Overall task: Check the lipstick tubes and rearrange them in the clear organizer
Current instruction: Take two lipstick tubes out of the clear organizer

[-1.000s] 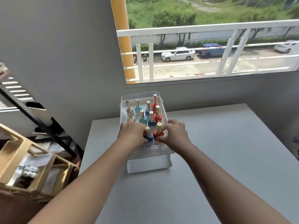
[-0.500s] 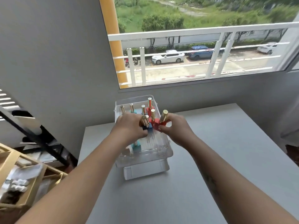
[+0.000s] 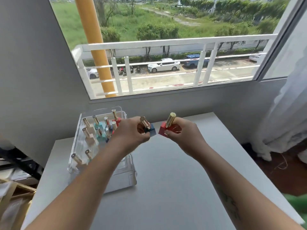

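Note:
The clear organizer (image 3: 78, 143) stands on the white table at the left, with several gold-capped lipstick tubes (image 3: 98, 128) upright in it on beige, teal, blue and red bases. My left hand (image 3: 131, 135) is raised to the right of the organizer and grips a blue-based lipstick tube (image 3: 147, 126). My right hand (image 3: 182, 135) holds a red-based lipstick tube (image 3: 167, 126) beside it, gold cap tilted up. The two tubes' bases nearly touch in the air above the table.
The white table (image 3: 166, 188) spreads in front and to the right of the organizer. A grey wall and a window sill run behind it. A white curtain (image 3: 285, 113) hangs at the right. Wooden shelving (image 3: 11, 196) stands at the lower left.
Both hands have lifted a tube each out of the organizer's front and carried them up and to the right. The view has shifted, so the organizer sits further left.

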Available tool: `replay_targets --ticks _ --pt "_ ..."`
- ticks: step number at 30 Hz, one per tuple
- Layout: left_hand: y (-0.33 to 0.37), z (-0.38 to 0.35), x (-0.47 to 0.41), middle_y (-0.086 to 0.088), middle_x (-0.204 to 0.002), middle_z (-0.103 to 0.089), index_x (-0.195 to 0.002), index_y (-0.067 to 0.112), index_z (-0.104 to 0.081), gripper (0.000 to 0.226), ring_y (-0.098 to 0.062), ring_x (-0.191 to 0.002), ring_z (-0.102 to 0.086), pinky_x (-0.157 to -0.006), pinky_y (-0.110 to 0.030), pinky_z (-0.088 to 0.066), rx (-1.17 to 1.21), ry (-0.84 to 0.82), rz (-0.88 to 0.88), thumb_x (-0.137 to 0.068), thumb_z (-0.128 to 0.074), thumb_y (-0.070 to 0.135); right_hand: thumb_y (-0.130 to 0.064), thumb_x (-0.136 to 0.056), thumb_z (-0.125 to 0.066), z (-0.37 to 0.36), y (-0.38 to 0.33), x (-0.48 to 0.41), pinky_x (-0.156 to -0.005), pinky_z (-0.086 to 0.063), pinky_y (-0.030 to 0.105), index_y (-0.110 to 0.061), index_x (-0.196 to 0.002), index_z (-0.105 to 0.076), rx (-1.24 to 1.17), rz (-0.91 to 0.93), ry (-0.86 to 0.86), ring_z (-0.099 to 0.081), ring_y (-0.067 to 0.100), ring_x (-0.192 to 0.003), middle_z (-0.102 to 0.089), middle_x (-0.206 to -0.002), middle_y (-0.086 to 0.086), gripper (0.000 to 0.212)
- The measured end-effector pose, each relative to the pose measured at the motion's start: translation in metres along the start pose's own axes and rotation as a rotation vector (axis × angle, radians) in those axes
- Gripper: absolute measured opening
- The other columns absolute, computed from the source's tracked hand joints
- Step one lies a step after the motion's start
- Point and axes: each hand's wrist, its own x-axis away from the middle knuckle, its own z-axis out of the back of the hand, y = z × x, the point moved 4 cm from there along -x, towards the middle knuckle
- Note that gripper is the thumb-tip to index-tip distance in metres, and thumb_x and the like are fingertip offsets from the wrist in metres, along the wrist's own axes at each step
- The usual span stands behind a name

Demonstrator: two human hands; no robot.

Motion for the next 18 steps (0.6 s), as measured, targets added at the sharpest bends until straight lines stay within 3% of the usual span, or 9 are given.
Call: replay_targets --ticks 3,8,11,15,18 --pt "0.023 -0.024 -0.004 0.015 -0.067 -0.061 -0.067 0.034 -0.056 0.023 0.001 -0.061 -0.055 -0.048 -0.007 -0.038 0.02 -0.003 -0.002 -0.072 -0.075 0.022 -0.021 -0.082 -0.071 0.03 0.022 0.003 -0.075 -0.051 0.021 -0.02 -0.091 -0.07 0.01 0.001 -0.009 -0.065 0.01 -0.085 -0.069 -0.088 -0.005 0.01" --pt "0.056 -0.078 -0.008 0.014 -0.067 -0.063 -0.071 0.03 -0.061 0.014 -0.001 -0.064 -0.058 -0.049 -0.009 -0.038 0.042 -0.005 0.036 -0.07 -0.073 0.023 -0.022 -0.082 -0.071 0.077 0.061 0.011 -0.066 -0.044 0.003 -0.042 -0.077 -0.059 0.015 0.02 -0.022 -0.063 0.0 -0.082 -0.066 -0.083 -0.013 0.024" --pt "0.064 -0.11 -0.005 0.013 -0.065 -0.063 -0.074 0.028 -0.063 0.01 -0.001 -0.058 -0.055 -0.046 -0.008 -0.036 0.064 -0.035 0.065 -0.07 -0.071 0.022 -0.023 -0.082 -0.07 0.091 0.088 0.019 -0.064 -0.045 0.006 -0.041 -0.075 -0.059 -0.004 -0.024 -0.018 -0.062 0.001 -0.08 -0.065 -0.082 -0.012 0.022" --pt "0.064 -0.156 0.002 0.01 -0.072 -0.065 -0.077 0.027 -0.063 0.01 -0.009 -0.065 -0.061 -0.05 -0.019 -0.044 0.091 -0.116 0.107 -0.072 -0.069 0.021 -0.021 -0.083 -0.069 0.099 0.143 0.036 -0.072 -0.05 0.024 -0.026 -0.079 -0.064 -0.029 -0.17 -0.017 -0.064 0.013 -0.085 -0.066 -0.086 -0.003 0.008" --pt "0.064 -0.194 0.008 0.009 -0.075 -0.065 -0.077 0.027 -0.063 0.011 -0.009 -0.065 -0.059 -0.049 -0.018 -0.042 0.12 -0.189 0.138 -0.073 -0.068 0.02 -0.019 -0.082 -0.07 0.097 0.186 0.057 -0.068 -0.049 0.018 -0.033 -0.074 -0.061 -0.051 -0.286 -0.001 -0.063 0.009 -0.087 -0.065 -0.09 -0.005 0.018"
